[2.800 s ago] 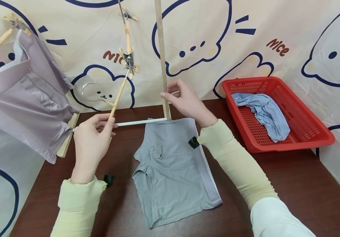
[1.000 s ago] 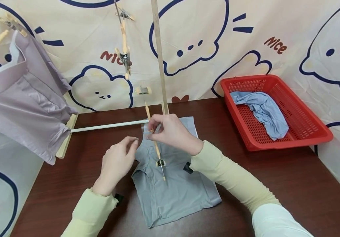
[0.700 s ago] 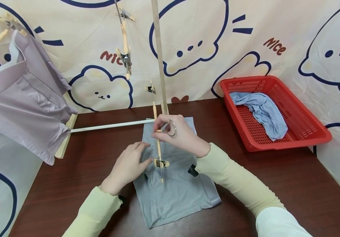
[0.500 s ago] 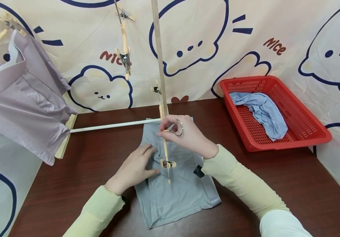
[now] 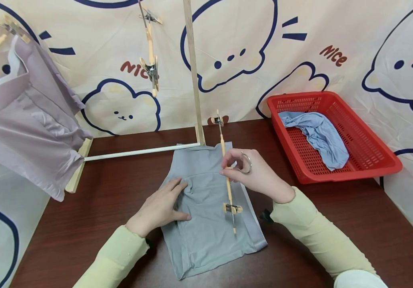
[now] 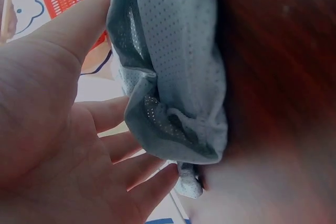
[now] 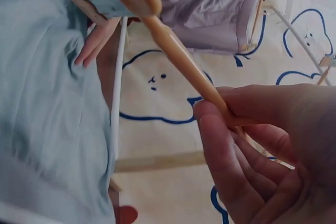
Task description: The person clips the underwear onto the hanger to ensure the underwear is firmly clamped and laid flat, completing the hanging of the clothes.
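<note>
Grey-blue shorts (image 5: 206, 228) lie flat on the brown table, waistband along the right side. My left hand (image 5: 157, 208) rests on their left edge with fingers extended and thumb spread. In the left wrist view, a folded leg opening of the shorts (image 6: 184, 51) stands beside the fingers. Above the right part of the shorts, my right hand (image 5: 256, 172) pinches a small clip hanger (image 5: 229, 190) at its middle, near the hook. Both hanger clips have nothing in them. The right wrist view shows the thumb and forefinger on the hanger bar (image 7: 184, 64).
A red basket (image 5: 307, 176) with a light blue cloth (image 5: 321, 136) stands at the right. Mauve shorts (image 5: 37, 116) hang from a clip hanger at the left. Another clip hanger (image 5: 151, 52) hangs at the back. A rack's upright (image 5: 194, 72) and white bar (image 5: 138, 152) border the far side.
The clip hanger passed from my left hand to my right, which then carried it rightward over the shorts. My left hand came down onto the left edge of the shorts.
</note>
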Tool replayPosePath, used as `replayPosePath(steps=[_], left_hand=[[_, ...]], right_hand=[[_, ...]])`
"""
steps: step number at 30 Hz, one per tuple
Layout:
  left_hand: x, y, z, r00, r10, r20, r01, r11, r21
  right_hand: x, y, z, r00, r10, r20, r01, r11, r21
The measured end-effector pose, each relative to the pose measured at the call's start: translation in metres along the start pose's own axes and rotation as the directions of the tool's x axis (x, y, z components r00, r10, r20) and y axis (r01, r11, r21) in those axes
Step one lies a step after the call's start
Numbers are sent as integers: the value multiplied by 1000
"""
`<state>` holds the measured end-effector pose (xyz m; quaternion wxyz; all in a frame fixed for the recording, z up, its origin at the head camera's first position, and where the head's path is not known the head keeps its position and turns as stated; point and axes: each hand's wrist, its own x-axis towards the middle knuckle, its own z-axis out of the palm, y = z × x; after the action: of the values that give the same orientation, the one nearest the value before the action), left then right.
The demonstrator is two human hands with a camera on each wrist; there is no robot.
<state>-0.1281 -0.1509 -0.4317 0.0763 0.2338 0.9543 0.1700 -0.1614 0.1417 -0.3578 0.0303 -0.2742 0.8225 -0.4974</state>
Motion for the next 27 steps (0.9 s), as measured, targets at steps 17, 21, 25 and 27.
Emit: replayPosePath(steps=[17,21,25,27], left_hand=[[-2,-2,2,1000,3,-9,-3,1000,2],[-2,-2,1,1000,4,-7,-4,1000,5],[-1,-2,1,1000,6,-6,-6,1000,6],[-1,-2,1,1000,6,-5,-6,1000,4]], right_hand=[[-13,44,-7,971,230,64,-210,951,-229],[-12,55,-4,955,289,61,-273,942,-197],[-12,66,0,942,328,68,-312,932,-184],[-12,71,1,938,341,69,-323,927,-191]])
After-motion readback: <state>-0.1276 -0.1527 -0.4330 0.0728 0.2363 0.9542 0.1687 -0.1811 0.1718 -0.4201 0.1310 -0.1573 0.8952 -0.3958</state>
